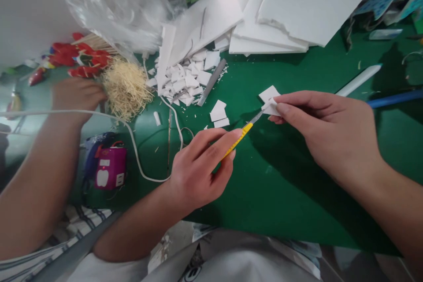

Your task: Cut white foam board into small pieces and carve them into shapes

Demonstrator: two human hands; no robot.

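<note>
My left hand point(205, 169) is closed round a yellow craft knife point(238, 139), its blade pointing up and to the right. The blade tip touches or nearly touches a small white foam piece point(271, 106), which my right hand point(333, 128) pinches between thumb and fingers. Just behind it is a square white foam piece point(268, 93); whether it lies on the table or is also held I cannot tell. Two cut foam pieces point(219, 112) lie on the green table point(261, 180) left of the knife. Farther back spreads a pile of white foam scraps point(190, 79).
A grey stick point(212, 82) lies against the scraps. Large white foam sheets point(297, 4) lean at the back. A white cable point(135, 141) loops near a purple box point(111, 167). Another person's hand point(77, 97) is beside a heap of thin straw-coloured sticks point(127, 88).
</note>
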